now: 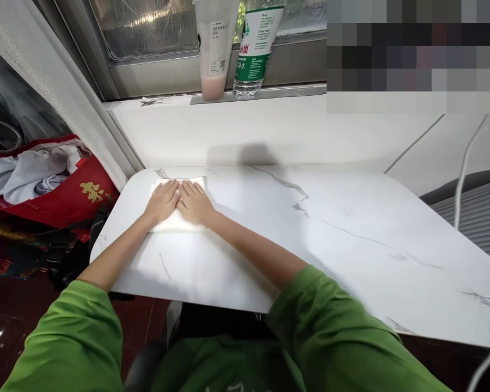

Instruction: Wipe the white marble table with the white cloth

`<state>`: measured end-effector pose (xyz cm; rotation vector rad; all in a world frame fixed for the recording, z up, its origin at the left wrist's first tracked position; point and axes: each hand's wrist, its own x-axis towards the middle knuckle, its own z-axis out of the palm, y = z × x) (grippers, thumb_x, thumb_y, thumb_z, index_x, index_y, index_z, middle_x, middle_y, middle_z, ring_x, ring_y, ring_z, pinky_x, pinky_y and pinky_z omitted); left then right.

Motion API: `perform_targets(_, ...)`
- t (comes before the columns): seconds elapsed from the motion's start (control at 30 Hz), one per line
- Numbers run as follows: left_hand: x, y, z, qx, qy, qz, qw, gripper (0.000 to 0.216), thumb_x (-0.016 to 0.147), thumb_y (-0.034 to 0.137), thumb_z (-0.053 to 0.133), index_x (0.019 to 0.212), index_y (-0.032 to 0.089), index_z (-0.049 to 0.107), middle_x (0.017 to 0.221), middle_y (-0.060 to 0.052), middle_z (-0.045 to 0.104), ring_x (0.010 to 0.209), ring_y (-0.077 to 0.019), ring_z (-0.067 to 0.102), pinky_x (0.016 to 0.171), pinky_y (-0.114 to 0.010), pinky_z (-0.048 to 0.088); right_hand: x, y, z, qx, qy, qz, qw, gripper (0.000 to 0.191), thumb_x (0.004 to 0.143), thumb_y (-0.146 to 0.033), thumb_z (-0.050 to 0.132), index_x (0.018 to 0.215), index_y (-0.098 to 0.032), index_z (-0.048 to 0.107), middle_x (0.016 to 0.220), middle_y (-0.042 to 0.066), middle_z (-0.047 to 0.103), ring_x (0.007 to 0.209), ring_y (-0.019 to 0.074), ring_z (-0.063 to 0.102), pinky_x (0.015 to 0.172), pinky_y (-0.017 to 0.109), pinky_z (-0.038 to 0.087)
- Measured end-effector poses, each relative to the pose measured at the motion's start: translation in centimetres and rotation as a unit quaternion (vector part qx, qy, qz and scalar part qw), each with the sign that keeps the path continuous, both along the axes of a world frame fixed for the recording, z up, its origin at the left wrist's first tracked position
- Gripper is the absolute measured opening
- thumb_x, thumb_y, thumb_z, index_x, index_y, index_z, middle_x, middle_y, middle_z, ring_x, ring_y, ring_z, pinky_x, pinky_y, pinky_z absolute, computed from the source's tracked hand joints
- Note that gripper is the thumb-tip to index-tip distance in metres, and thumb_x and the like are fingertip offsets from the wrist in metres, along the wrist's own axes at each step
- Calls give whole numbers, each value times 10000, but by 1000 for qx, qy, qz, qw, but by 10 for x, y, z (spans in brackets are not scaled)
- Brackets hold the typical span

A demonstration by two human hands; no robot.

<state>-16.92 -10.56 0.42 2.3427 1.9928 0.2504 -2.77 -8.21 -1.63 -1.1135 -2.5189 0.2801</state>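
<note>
Both palms rest flat, side by side, on a pale square sheet (179, 222), folded cloth or paper towel; which of these I cannot tell. It lies on the left end of a white marble-patterned table (261, 245). My left hand (162, 201) covers the sheet's left part, fingers stretched out toward the wall. Touching it at the fingertips, my right hand (196, 202) presses on the right part, fingers also extended. Neither hand grips anything. The middle of the sheet is partly hidden under them.
On the window sill stand a plastic cup (214, 60) with pink drink at its bottom and a green-labelled water bottle (255, 51). A red bag (65, 190) with pale clothes sits left of the table. A white cable (461, 174) hangs at the right.
</note>
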Motion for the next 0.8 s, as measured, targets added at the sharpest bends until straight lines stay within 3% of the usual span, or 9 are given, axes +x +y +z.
perform_targets(0.2,60,-83,-9,35,-22,11,999,545,1009,318,186,1453,59,366,1525,-171,363,1449,-256,268,1190,-496,203,68,-64,0,33,-15,86,996,569,958,-261,279,1445,15,386,1516,202,371,1439,279,297,1196,495,218)
perform_targets(0.33,92,-131,-9,21,-13,-59,998,597,1005,368,216,1467,7,326,1543,-202,310,1462,-303,207,1191,-490,219,116,-101,5,26,-34,114,993,593,948,-273,290,1447,38,365,1531,208,343,1453,282,259,1206,490,198)
perform_targets(0.43,107,-143,-7,19,-16,-103,994,585,1005,364,216,1487,45,301,1550,-175,310,1468,-296,185,1192,-484,225,140,-114,12,-13,-58,111,992,599,964,-306,274,1459,22,351,1549,207,301,1463,283,224,1196,501,220)
perform_targets(0.53,117,-126,-8,7,-28,-124,992,562,999,323,211,1497,75,288,1556,-148,310,1471,-279,184,1194,-485,217,145,-108,19,-75,-96,72,990,599,969,-294,267,1468,33,325,1553,225,274,1463,306,208,1181,525,238)
perform_targets(0.63,127,-84,-9,-11,-25,-117,993,567,974,275,235,1487,41,296,1557,-162,302,1467,-283,203,1195,-485,198,136,-78,18,-103,-117,-3,988,589,934,-190,267,1467,56,308,1545,244,285,1456,330,221,1175,548,220)
perform_targets(0.8,155,10,-8,-18,3,-91,996,572,971,235,239,1493,2,272,1568,-156,279,1463,-272,223,1204,-445,149,141,10,2,-28,-68,-90,993,586,893,-123,266,1442,60,353,1523,219,359,1446,287,277,1192,493,179)
